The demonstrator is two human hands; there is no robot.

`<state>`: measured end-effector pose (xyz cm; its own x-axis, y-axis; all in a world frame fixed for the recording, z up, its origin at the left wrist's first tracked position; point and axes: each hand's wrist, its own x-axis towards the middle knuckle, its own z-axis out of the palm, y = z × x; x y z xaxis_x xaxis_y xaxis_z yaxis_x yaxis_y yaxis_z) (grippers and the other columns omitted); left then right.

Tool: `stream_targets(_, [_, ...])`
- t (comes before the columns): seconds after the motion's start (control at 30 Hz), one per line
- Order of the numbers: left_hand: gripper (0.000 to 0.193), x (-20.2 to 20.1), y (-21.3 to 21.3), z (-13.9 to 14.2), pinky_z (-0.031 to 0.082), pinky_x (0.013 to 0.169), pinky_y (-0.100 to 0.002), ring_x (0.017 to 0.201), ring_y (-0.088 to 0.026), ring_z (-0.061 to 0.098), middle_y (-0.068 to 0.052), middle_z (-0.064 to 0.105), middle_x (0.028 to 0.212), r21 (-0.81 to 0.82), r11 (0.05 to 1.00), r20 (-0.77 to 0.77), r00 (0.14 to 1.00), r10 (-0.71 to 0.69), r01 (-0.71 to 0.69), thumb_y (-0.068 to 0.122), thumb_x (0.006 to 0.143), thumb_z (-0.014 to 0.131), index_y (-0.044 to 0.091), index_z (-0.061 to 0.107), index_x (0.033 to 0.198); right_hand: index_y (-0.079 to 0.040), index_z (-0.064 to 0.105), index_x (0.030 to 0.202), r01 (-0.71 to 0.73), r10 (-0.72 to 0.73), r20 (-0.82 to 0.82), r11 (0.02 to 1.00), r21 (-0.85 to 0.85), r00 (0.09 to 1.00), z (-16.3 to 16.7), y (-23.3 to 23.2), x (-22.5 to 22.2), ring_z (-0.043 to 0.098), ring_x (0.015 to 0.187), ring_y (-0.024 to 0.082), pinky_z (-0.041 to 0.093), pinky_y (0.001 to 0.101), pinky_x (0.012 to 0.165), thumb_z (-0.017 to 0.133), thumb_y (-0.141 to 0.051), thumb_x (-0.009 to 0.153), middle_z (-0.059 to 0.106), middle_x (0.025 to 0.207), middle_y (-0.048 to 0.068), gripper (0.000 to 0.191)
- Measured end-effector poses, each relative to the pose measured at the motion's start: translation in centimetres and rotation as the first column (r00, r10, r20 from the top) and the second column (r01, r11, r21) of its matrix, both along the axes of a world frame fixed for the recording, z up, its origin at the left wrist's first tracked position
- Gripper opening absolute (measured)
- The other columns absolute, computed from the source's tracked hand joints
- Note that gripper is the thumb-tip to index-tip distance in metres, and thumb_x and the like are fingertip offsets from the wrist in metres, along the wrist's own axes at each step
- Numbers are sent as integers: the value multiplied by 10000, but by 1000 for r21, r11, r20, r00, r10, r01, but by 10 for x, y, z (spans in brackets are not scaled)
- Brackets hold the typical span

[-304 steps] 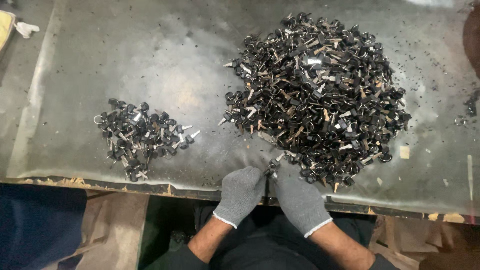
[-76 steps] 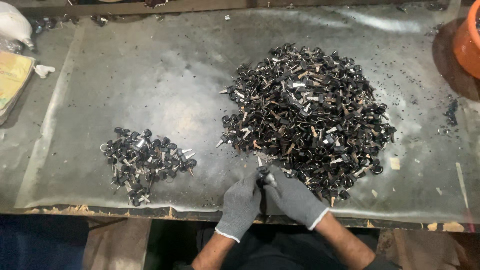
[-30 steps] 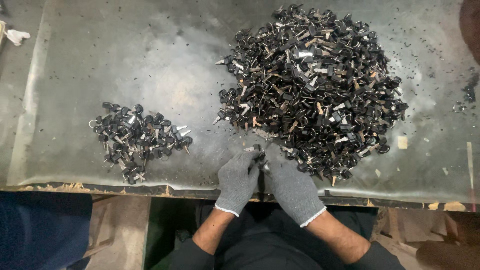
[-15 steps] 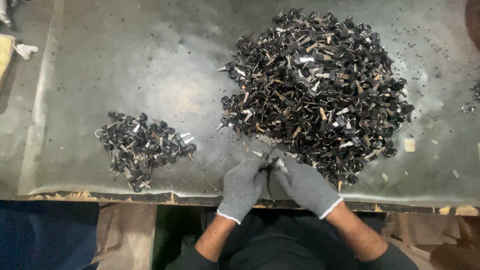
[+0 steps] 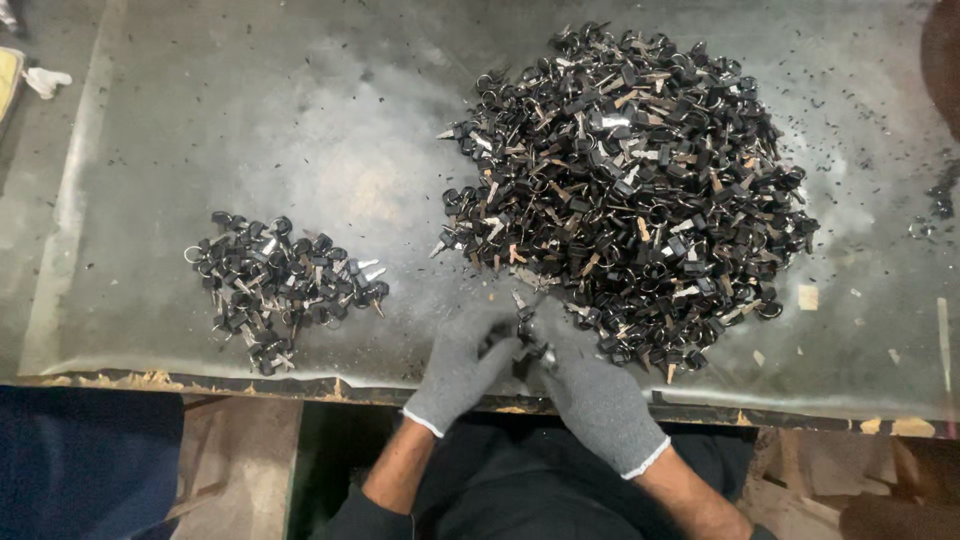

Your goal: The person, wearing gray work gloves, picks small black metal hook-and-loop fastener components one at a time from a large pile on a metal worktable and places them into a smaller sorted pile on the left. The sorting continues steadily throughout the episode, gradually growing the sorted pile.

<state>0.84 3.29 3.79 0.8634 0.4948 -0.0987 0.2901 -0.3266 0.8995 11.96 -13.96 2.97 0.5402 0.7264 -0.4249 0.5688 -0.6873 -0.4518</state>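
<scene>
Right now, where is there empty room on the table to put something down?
Bare table lies left of the big pile of keys, above the small pile. It is crowded near the left hand and right hand.

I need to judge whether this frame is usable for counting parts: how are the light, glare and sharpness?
Head view: soft overhead light, a pale sheen on the table left of the large pile; the small pile reads clearly; single keys in the big heap blur together; the item between left hand and right hand is too small to resolve.
</scene>
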Motion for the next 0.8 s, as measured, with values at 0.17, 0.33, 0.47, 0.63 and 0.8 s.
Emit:
stream_targets(0.17, [442, 30, 12, -9, 540, 897, -488, 1130, -347, 660, -110, 684, 1229, 728, 651, 3, 949, -314, 213, 130, 728, 745, 159, 705, 1167, -31, 630, 1108, -246, 243, 38, 966, 80, 969, -14, 4, -9, 717, 840, 401, 576, 533, 734, 655, -303, 926, 717, 874, 202, 328])
stream_targets(0.33, [353, 40, 7, -12, 541, 880, -465, 1064, -342, 675, -120, 698, 1123, 559, 742, -267, 927, -262, 371, 100, 841, 722, 155, 702, 1189, -26, 585, 1116, -139, 97, 197, 967, 215, 976, -21, 4, -1, 727, 865, 404, 600, 497, 753, 606, -298, 925, 674, 1187, 310, 333])
stream_targets(0.47, [385, 25, -1, -12, 544, 773, -455, 911, -325, 702, -120, 721, 986, 339, 938, -199, 980, -2, 71, 203, 770, 795, 143, 703, 1139, -92, 564, 1302, 63, -71, 108, 996, 69, 992, -13, -3, 0, 734, 762, 413, 590, 529, 703, 587, -357, 965, 744, 909, 201, 429])
stream_targets(0.63, [226, 13, -11, -24, 558, 736, -450, 824, -307, 733, -86, 746, 896, 341, 940, -200, 979, 49, 22, 256, 814, 762, 136, 742, 1005, -48, 554, 1229, -27, 16, 57, 981, 191, 998, -1, 10, 4, 747, 690, 384, 604, 504, 602, 602, -344, 941, 726, 878, 198, 416])
stream_targets(0.8, [141, 13, -8, -38, 542, 707, -499, 819, -351, 705, -115, 723, 876, 523, 843, -128, 990, -66, 124, 187, 818, 728, 106, 723, 934, -40, 454, 1320, 24, -24, 5, 1000, 14, 1000, 8, 31, 5, 719, 756, 450, 570, 575, 673, 564, -246, 973, 736, 785, 243, 418])
